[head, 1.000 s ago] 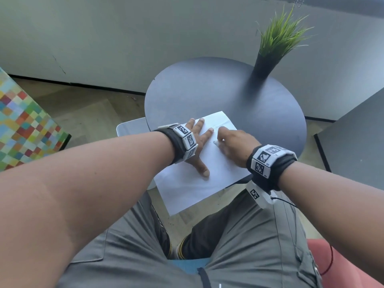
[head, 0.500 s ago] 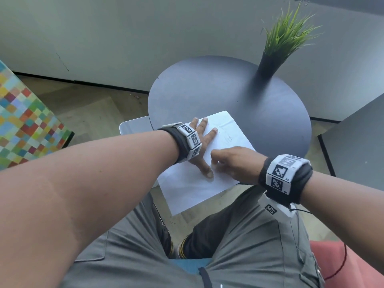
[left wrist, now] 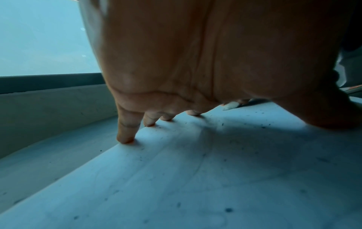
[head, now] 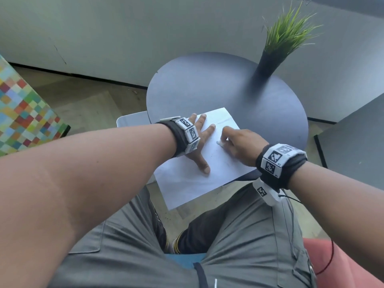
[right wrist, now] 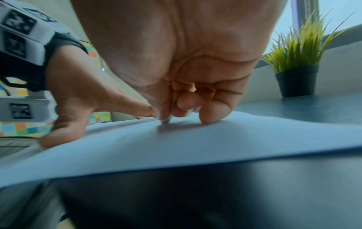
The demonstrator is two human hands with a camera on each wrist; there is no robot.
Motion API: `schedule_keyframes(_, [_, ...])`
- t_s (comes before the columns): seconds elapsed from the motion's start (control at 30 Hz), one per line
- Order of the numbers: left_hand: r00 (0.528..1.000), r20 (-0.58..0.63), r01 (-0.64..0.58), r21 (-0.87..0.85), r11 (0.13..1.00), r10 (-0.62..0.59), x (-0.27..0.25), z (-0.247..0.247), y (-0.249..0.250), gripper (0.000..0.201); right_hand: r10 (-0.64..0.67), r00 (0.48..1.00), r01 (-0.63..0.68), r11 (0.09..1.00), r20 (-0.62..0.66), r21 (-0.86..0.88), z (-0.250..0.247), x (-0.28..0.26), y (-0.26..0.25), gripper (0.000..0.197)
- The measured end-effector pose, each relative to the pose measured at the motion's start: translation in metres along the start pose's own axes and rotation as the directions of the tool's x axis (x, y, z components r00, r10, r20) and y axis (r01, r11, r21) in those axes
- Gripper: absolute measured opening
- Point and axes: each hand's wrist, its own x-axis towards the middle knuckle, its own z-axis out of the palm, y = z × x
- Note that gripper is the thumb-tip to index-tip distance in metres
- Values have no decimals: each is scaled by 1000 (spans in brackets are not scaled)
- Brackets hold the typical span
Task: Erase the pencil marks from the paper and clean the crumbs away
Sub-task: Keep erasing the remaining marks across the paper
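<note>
- Back up the sheet goes the right hand (head: 241, 142), from the near edge half a second ago to mid-page, pinching a small white eraser (head: 220, 143) whose tip touches the paper (head: 187, 183).
- Overhanging the round table (head: 207, 84) toward the lap, the paper's unsupported near corner could crease or tear under a hard stroke.
- Spread flat, fingers straight, the left hand (head: 200, 142) pins the sheet; any slip would probably let it skid.
- Dark crumbs (left wrist: 221, 124) dot the page, and rubbing over them risks smearing.
- Beyond, a potted grass plant (head: 288, 38) stands well apart.
</note>
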Motion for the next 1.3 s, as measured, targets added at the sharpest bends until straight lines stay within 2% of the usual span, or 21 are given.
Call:
schedule_keyframes(0.07, [1000,9,8,3,1000,-8,-1,0,1,152,-108,990,107,994,88,9,3,-5,-9,12])
schedule_keyframes(0.13, [1000,15,14,8,1000,-14,-2,-1,2,153,-247,941,239,969,231,60,6,-12,-17,12])
schedule_keyframes(0.17, [1000,14,13,10,1000,-14,-2,-2,3,153,-250,934,238,968,256,78,4,-12,-16,12])
schedule_keyframes(0.27, [1000,2,15,8,1000,-15,-3,-3,2,150,-53,989,36,991,139,125,-4,0,-2,17])
schedule_keyframes(0.33, [1000,2,8,31,999,-8,-5,-6,1,149,60,994,-76,981,89,180,-3,3,6,18])
schedule_keyframes(0.43, [1000,1,-11,116,993,11,-8,-19,-1,147,108,991,-122,973,80,196,6,3,7,19])
schedule_keyframes(0.5, [1000,8,-25,152,988,25,-10,-29,-1,136,135,988,-147,966,71,215,8,1,7,21])
schedule_keyframes(0.57, [999,19,-39,152,988,36,-11,-34,2,120,153,985,-167,960,76,226,8,1,9,22])
schedule_keyframes(0.67, [999,32,-22,88,996,19,-14,-28,7,110,145,984,-165,960,101,225,6,2,10,22])
schedule_keyframes(0.73, [1000,22,-2,12,1000,1,-17,-17,10,112,112,990,-128,971,90,204,5,1,9,20])
schedule_keyframes(0.8, [1000,1,8,-19,1000,-8,-19,-7,12,120,23,996,-36,987,83,155,3,-4,5,18])
schedule_keyframes(0.87, [1000,-16,4,-37,999,-4,-19,-1,13,126,-114,980,99,990,164,96,-1,-12,0,16])
schedule_keyframes(0.93, [1000,-11,-4,-62,998,3,-17,0,12,128,-198,941,180,980,274,91,-2,-17,-3,16])
schedule_keyframes(1.0, [1000,-4,-14,-66,998,14,-13,-4,11,130,-151,961,136,988,232,78,-1,-14,0,15])
schedule_keyframes(1.07, [1000,11,-17,-59,998,17,-8,-8,10,132,-19,997,15,998,75,57,0,-10,7,16])
schedule_keyframes(1.13, [999,35,-10,-56,998,12,-3,-11,8,134,-3,1000,3,999,5,44,2,-11,8,17])
schedule_keyframes(1.23, [998,55,-5,-41,999,8,0,-13,6,137,-206,963,195,978,173,78,7,-19,0,10])
schedule_keyframes(1.27, [998,57,-4,-38,999,6,1,-13,6,138,-241,946,227,970,218,88,7,-20,-2,10])
schedule_keyframes(1.3, [998,60,-4,-40,999,7,2,-14,6,138,-225,950,211,974,219,83,5,-19,-1,11])
